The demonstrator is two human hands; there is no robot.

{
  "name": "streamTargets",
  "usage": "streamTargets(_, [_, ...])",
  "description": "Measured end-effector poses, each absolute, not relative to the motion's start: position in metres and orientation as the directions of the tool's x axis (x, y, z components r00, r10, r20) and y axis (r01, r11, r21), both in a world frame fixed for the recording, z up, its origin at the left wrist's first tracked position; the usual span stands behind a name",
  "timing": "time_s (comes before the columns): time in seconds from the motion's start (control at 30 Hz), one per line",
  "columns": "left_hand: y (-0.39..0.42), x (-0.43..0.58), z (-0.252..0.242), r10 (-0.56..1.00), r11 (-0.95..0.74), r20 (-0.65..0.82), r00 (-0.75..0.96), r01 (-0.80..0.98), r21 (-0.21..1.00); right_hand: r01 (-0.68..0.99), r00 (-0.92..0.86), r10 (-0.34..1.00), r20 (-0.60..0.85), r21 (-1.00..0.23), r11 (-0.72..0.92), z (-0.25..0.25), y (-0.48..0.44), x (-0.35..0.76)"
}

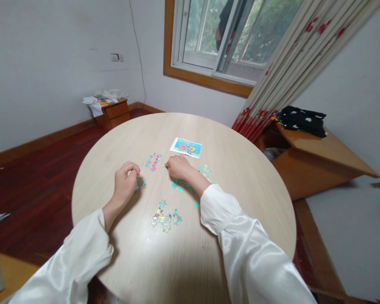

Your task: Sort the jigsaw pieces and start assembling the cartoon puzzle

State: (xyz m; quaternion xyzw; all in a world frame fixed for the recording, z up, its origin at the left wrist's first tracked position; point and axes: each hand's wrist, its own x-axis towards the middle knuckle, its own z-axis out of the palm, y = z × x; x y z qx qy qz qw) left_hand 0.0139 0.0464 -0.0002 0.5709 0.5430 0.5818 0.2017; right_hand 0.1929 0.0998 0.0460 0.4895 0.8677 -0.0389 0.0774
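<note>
Small coloured jigsaw pieces lie in groups on a round pale wooden table (247,177): a pink group (153,161), a mixed group (165,217) near me, and a teal group (205,170) beside my right wrist. My left hand (126,182) rests on the table with its fingers curled in, over a few pieces (141,185). My right hand (177,166) is closed in a pinch at the table top, just right of the pink group; what it holds is too small to name. A picture card (186,147) lies beyond my right hand.
A low wooden stand (113,113) with papers sits by the far wall. A tilted wooden desk (316,157) with dark clothing (302,120) stands at the right, under a curtain (291,63) and window. Dark red floor lies to the left.
</note>
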Motion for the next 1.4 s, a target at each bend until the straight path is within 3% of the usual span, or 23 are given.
streamTargets(0.13, [0.046,0.014,0.001,0.854,-0.341,0.452,-0.258,0.377,0.861,0.78,-0.617,0.767,-0.175,-0.002,0.626,0.045,0.063,0.193])
streamTargets(0.4, [0.043,0.016,0.001,0.857,-0.361,0.457,-0.238,0.357,0.862,0.676,-0.736,0.661,-0.146,-0.134,0.724,0.038,0.007,0.22])
streamTargets(0.57, [0.044,0.015,0.0,0.85,-0.379,0.472,-0.235,0.35,0.857,0.704,-0.701,0.712,-0.043,-0.207,0.68,0.045,0.009,0.238])
streamTargets(0.73, [0.044,0.015,0.001,0.867,-0.336,0.439,-0.237,0.373,0.865,0.871,-0.475,0.88,-0.026,-0.153,0.466,0.055,0.038,0.271])
streamTargets(0.93, [0.044,0.014,0.0,0.859,-0.363,0.459,-0.226,0.363,0.858,0.967,-0.251,0.967,-0.042,-0.051,0.249,0.048,0.055,0.321])
streamTargets(1.4, [0.045,0.012,-0.002,0.866,-0.361,0.455,-0.206,0.37,0.856,0.93,-0.365,0.923,-0.119,-0.008,0.367,0.033,0.057,0.307])
